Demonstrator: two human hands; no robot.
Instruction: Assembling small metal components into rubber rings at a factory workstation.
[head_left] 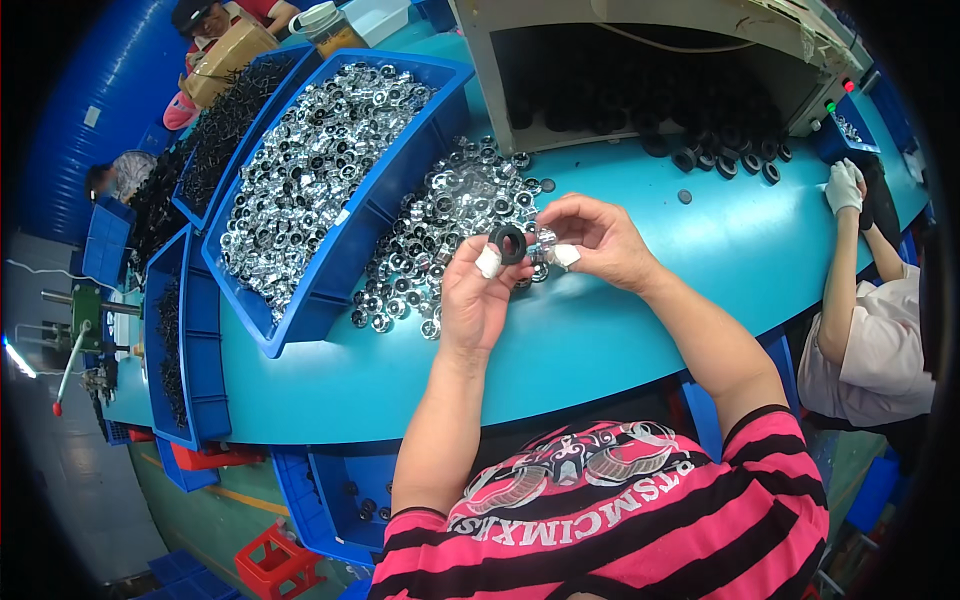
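My left hand [470, 310] is closed around a thick black ring [497, 238], held up with its hole showing. Between the thumb and fingers of my right hand [612, 248] is a small shiny silver hub-like part [545, 240], close beside the ring; whether the two touch I cannot tell. White tape wraps a fingertip on each hand. Just beyond my hands spreads a loose heap of silver parts with black centres [465, 205]. To its left, a long blue bin [397, 172] is filled with more of these silver parts [325, 150].
Black rings [725, 163] spill from a pale open-fronted housing [483, 62] at the back. A small dark disc [684, 197] lies on the turquoise table [620, 330]. Further left are bins of thin black pieces [235, 125]. A co-worker's white-gloved hand [845, 187] rests at right.
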